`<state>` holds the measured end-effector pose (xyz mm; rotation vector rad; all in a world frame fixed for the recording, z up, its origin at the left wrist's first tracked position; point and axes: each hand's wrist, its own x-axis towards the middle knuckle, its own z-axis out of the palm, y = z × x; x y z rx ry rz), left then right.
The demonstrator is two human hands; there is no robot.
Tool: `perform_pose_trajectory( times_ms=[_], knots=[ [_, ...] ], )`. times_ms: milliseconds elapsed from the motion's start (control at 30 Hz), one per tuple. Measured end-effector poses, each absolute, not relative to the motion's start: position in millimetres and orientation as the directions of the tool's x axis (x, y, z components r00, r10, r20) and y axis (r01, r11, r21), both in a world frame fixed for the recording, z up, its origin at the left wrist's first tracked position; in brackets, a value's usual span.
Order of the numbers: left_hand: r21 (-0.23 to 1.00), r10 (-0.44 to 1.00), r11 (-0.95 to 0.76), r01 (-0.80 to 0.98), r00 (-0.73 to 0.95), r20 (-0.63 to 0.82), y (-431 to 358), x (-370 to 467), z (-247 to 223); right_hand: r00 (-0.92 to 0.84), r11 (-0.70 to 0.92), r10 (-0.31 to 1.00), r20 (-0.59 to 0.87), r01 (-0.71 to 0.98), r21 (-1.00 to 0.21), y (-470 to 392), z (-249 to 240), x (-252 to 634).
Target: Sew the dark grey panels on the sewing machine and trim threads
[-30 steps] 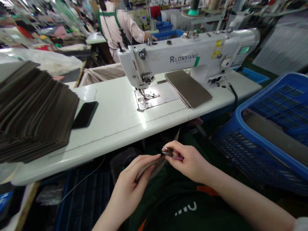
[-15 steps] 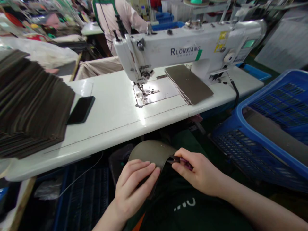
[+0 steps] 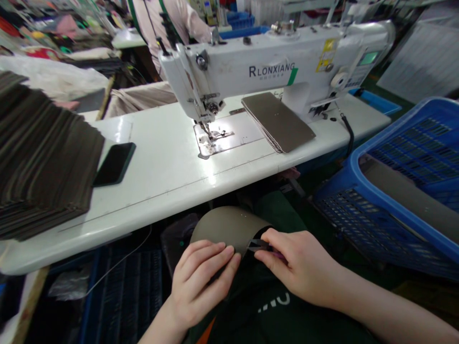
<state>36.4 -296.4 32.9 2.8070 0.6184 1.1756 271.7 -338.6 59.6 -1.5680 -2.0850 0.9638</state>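
A curved grey-brown fabric panel [image 3: 224,227] rests over my lap, below the table's front edge. My left hand [image 3: 204,277] is closed on the panel's near edge, fingers on top and thumb hidden beneath. In my right hand [image 3: 294,260] is a pair of thread snips [image 3: 260,246] with a purple handle, gripped between thumb and fingers. Their blades are parted and point left at the panel's edge, close to my left fingertips. Whether a thread lies between the blades is too small to tell.
A white sewing machine [image 3: 258,67] stands on the white table [image 3: 161,162]. Stacked panels [image 3: 278,119] lie under its arm. At left are a tall pile of panels [image 3: 46,162] and a phone [image 3: 115,164]. A blue basket [image 3: 353,167] stands at right; a person [image 3: 172,19] is behind.
The snips have shifted slightly down and their blades now show apart at the panel's edge. My left hand keeps its hold. The whole view has shifted a little.
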Motion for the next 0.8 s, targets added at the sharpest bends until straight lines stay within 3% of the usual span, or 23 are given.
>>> perform_pose_trajectory(
  times_ms=[600,800],
  knots=[
    [0.213,0.391,-0.918,0.334,0.677,0.623,-294.9,28.2,23.1,-0.326,0.155,0.937,-0.127,0.713,-0.683,-336.9,56.9,268.4],
    [0.217,0.393,-0.918,0.333,0.679,0.620,-295.6,26.8,22.1,-0.348,0.200,0.935,-0.063,0.667,-0.718,-337.4,50.0,265.3]
  ],
)
